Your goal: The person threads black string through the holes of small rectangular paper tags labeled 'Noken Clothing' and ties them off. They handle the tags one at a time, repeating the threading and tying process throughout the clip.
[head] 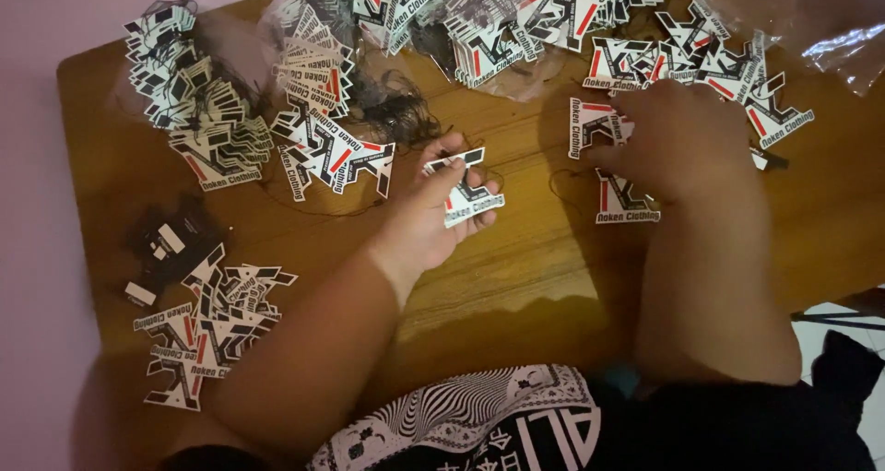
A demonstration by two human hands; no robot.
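From where I watch, the wooden table [516, 259] is crowded on nearly every side. At about ten o'clock from my left hand [433, 215] lies a heap of die-cut hang tags [198, 102], white with black angular shapes and red slashes, partly inside a clear plastic bag. A second loose fan of the same tags [327, 148] sits just beside that hand at nine to ten o'clock, with a tangle of black strings [396, 111] behind it. At twelve to one o'clock a long drift of tags [553, 15] runs along the far edge, ending at crumpled clear plastic [830, 38] in the far right corner. At seven o'clock, near the table's near-left corner, a smaller pile of tags [207, 328] lies below a dark bundle [171, 241] of black pieces. My left hand pinches a single tag [466, 187] between thumb and fingers, lifted just above the wood near the table's middle. My right hand [687, 144] lies palm down with fingers curled over two tags [618, 204] flat on the table at three o'clock; it hides the fingertips, so I cannot tell whether they grip anything.
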